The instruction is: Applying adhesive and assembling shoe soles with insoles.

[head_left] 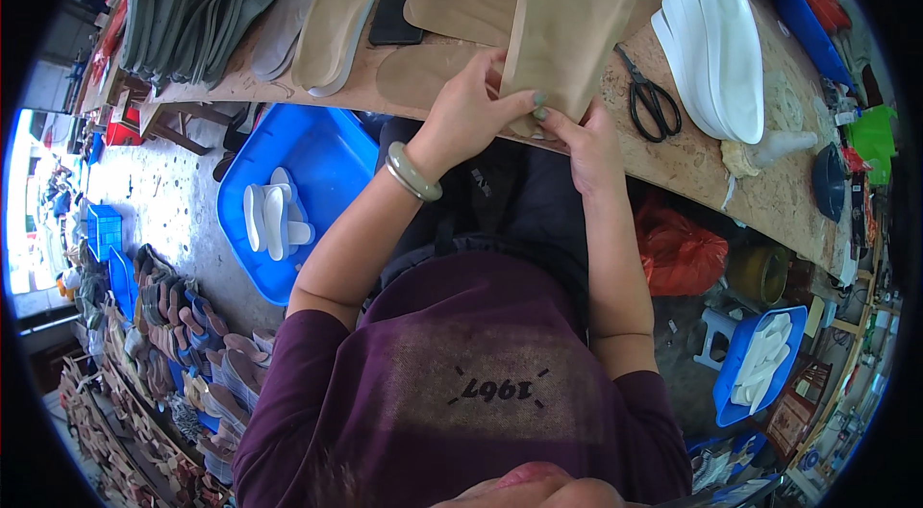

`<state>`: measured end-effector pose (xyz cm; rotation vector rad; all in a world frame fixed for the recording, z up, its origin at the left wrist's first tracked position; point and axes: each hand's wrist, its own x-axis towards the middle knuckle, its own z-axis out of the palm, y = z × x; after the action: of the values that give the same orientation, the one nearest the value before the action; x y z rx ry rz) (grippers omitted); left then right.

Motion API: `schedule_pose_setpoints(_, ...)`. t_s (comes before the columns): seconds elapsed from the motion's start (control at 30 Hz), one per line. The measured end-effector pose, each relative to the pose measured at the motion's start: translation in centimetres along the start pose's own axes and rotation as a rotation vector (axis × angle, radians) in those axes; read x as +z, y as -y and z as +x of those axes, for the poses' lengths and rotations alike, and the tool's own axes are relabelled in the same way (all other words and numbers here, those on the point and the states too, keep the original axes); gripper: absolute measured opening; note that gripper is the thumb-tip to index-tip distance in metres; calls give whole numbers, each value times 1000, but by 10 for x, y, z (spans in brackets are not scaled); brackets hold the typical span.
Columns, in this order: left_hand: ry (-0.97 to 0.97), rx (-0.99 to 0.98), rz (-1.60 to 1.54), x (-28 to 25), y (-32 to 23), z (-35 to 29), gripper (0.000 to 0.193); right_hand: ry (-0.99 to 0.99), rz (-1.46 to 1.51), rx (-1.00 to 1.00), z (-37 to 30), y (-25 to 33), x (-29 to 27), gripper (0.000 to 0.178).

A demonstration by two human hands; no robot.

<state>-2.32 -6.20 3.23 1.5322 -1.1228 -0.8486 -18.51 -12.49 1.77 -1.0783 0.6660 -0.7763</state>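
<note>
A tan insole (574, 27) is held up over the front edge of the workbench, its long body pointing away from me. My left hand (473, 116), with a pale bangle at the wrist, pinches the near end from the left. My right hand (588, 145) grips the same end from the right, and both thumbs meet on its surface. The fingers beneath are partly hidden. Just left of the insole, flat tan pieces (460, 12) lie on the bench. Black-handled scissors (652, 104) rest to the right, beside a stack of white insoles (716, 56).
Grey insoles (197, 18) are stacked at the far left, near a tan-topped insole (336, 23) and a black phone (404, 6). A blue tub (332, 148) with white pieces stands below the bench. At lower right are a red bag (678, 244) and a blue bin (742, 402).
</note>
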Motion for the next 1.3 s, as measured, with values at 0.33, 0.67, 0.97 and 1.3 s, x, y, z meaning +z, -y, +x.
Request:
schedule_pose_setpoints(0.33,147,-235,-412,-7,-19,-21,29,217,-219,91,10,34,-19,48)
schedule_pose_setpoints(0.67,223,507,683,-21,-83,-24,68,897,-1201,-261,39,111,-12,42)
schedule_pose_setpoints(0.97,78,405,152,-1,-34,-23,56,85,-826,-767,-16,65,-14,28)
schedule_pose_setpoints(1.3,-46,479,168,10,-34,-31,42,-259,-792,-959,-16,40,11,21)
